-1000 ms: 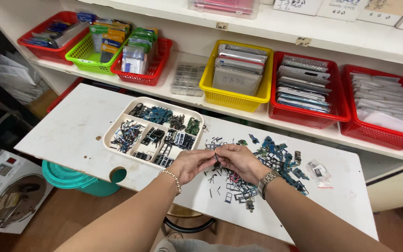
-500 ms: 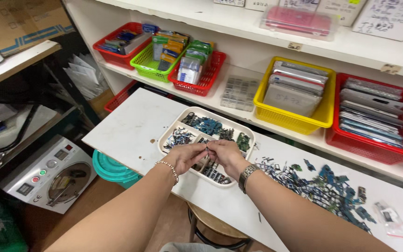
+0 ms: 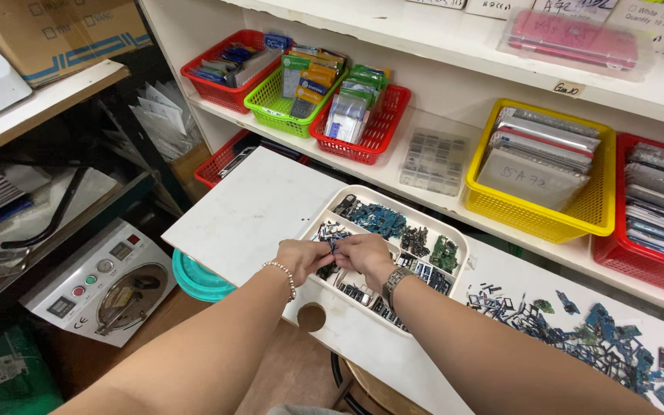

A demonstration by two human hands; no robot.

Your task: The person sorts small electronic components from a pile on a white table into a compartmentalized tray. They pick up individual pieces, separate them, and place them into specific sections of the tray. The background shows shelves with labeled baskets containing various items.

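Note:
My left hand [image 3: 300, 257] and my right hand [image 3: 364, 252] meet over the near left part of a white sectioned tray [image 3: 455, 234] on a white board [image 3: 255, 207]. Both pinch small dark electronic parts [image 3: 334, 240] between their fingertips, just above a tray compartment. The tray's sections hold several small circuit pieces, blue, green and black. A beaded bracelet is on my left wrist and a watch on my right. Exactly which piece each hand grips is hidden by the fingers.
A loose pile of blue and black parts [image 3: 585, 330] lies on the board at the right. Red [image 3: 228, 84], green [image 3: 278, 104] and yellow [image 3: 536, 223] baskets line the shelf behind. A white machine [image 3: 101, 280] and a teal bin [image 3: 197, 278] sit lower left. The board has a round hole [image 3: 311, 317].
Both hands moved left from the loose pile to the sectioned tray, carrying small parts, and the view swung left with them.

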